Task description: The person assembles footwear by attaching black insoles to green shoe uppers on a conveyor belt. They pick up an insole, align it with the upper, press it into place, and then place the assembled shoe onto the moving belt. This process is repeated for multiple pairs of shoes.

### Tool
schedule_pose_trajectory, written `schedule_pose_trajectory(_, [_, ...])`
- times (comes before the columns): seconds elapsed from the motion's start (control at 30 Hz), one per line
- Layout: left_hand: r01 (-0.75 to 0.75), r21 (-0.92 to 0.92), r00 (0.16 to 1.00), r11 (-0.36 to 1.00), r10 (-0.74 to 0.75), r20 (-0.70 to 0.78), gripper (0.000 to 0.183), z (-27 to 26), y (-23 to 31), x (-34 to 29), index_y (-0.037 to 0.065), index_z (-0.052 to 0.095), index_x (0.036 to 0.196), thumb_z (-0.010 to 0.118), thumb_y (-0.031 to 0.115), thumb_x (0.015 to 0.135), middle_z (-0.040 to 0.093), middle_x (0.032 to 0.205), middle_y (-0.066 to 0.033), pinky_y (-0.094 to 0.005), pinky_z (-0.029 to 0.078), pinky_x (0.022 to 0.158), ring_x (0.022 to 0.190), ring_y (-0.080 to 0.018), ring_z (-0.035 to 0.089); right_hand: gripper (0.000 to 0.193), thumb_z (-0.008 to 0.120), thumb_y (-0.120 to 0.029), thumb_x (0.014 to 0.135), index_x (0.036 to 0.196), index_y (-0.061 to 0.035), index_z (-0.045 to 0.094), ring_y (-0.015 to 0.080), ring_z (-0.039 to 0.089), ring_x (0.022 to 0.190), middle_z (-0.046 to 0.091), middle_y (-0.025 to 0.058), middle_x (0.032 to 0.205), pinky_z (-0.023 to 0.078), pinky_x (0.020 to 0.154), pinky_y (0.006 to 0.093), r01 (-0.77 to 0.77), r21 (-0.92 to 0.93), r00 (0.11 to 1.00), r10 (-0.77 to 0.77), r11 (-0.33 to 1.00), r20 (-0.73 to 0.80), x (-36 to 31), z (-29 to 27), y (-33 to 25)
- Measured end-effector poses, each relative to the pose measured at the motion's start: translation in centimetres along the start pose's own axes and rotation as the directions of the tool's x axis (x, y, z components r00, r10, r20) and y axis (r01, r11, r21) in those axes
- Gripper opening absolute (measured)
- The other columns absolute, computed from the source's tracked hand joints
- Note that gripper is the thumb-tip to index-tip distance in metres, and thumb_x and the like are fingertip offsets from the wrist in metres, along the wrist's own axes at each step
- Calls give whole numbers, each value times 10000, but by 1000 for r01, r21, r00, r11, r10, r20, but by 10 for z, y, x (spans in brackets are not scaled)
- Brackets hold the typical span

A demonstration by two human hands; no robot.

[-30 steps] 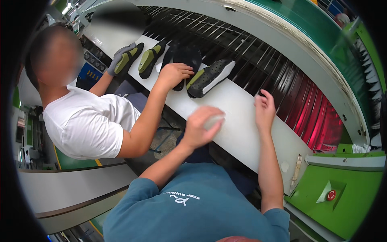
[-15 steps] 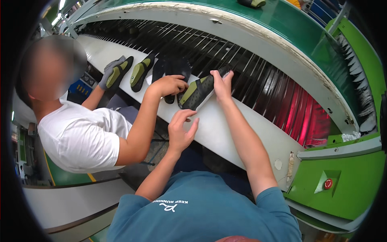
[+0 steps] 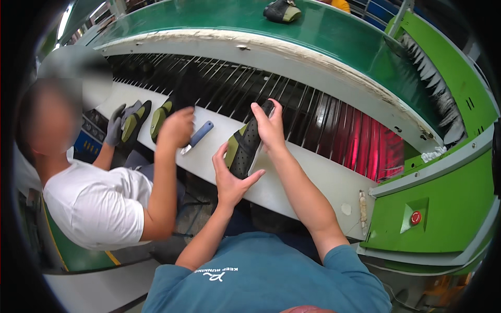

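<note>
A green and black shoe [image 3: 245,148] with a perforated side is held up over the white ledge, tilted with its toe toward me. My right hand [image 3: 269,125] grips its upper end, thumb and fingers on either side. My left hand [image 3: 229,177] cups the toe end, its fingers along the green side and its thumb stretched out below the toe. Just left of the shoe, a blue-handled tool [image 3: 202,133] lies on the white ledge [image 3: 308,177]; its tip is too small to make out.
At left a co-worker's gloved hand [image 3: 114,128] is at a green shoe [image 3: 134,122]; their bare hand [image 3: 177,128] is beside another shoe [image 3: 158,121]. Metal rollers [image 3: 308,115] run behind the ledge, red-lit at right. A shoe [image 3: 282,11] rides the green belt [image 3: 209,18]. A red button [image 3: 415,217] sits on the green housing.
My left hand has closed in around the shoe's toe, and the shoe has turned more upright. The co-worker's bare hand has moved left, away from my shoe, and the blue-handled tool now shows.
</note>
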State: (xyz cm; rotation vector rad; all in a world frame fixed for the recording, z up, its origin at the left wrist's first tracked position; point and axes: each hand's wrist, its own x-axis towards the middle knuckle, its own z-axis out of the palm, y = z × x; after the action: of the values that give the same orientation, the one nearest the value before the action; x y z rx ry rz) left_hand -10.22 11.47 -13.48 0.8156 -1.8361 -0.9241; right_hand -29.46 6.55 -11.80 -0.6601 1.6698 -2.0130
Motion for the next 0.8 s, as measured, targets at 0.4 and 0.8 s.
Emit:
schedule_pose_trajectory(0.4, [263,-344,957,901,-289,-24,867,-42,-36,5,-5,541,1576,968,247,865,659,1301,-130,-309,609,897,1055,-188,743,880,778,-357,1073,1733,-37,292,263,719,1209,644,209,1427,603,1027,410,-82,7,916,72,997,395,-44,-41,18])
schedule_pose_trajectory(0.8, [-63,190,980,980,97,-172,774,-55,-6,42,23,616,1466,959,216,800,638,1360,-171,-417,521,1124,1316,-317,641,870,570,-581,1144,1734,-47,220,260,732,1171,620,158,1419,650,972,435,-359,224,735,127,906,666,-70,-48,29])
